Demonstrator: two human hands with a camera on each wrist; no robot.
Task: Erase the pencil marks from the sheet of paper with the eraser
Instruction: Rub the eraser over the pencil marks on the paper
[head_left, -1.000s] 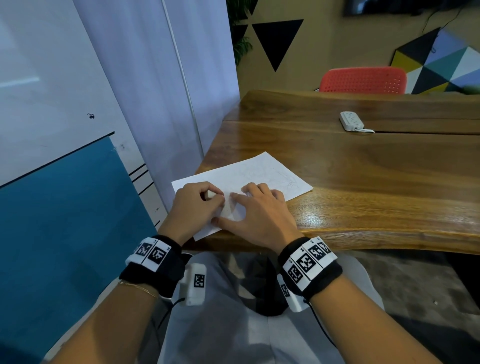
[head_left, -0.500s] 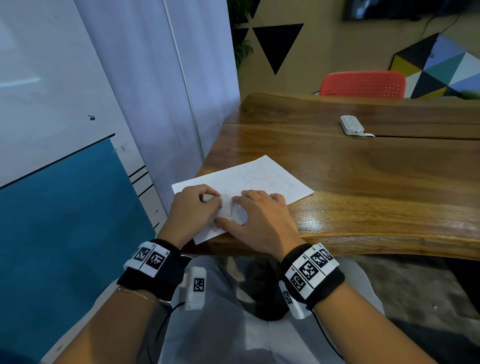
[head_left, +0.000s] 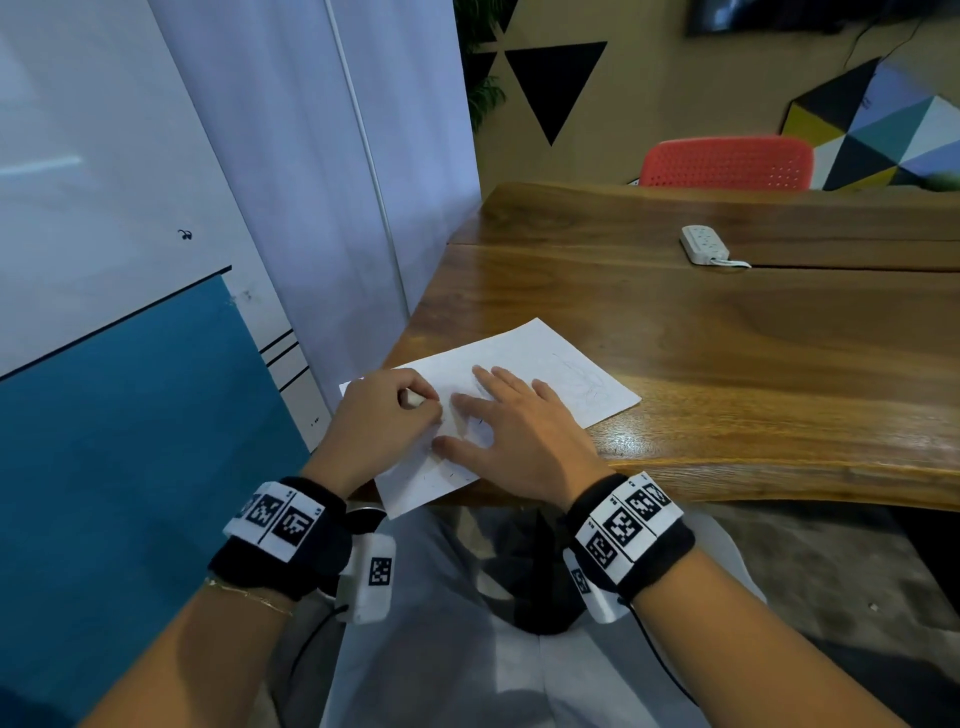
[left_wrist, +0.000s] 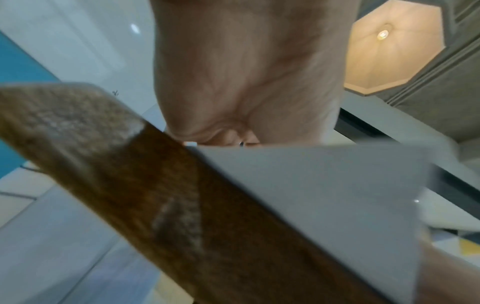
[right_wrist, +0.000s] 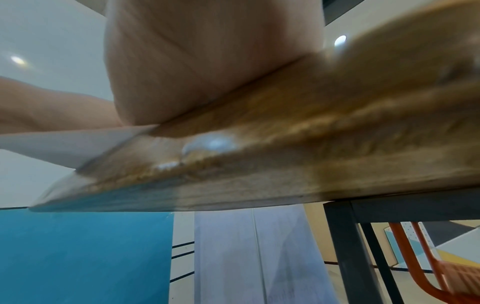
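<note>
Now the left hand pinches the eraser against the sheet of paper at the worktop corner — the right hand presses it flat, fingers spread.

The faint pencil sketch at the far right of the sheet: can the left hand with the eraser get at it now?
Probably not directly: the right hand lies flat on the sheet between the left hand and the sketch.
</note>
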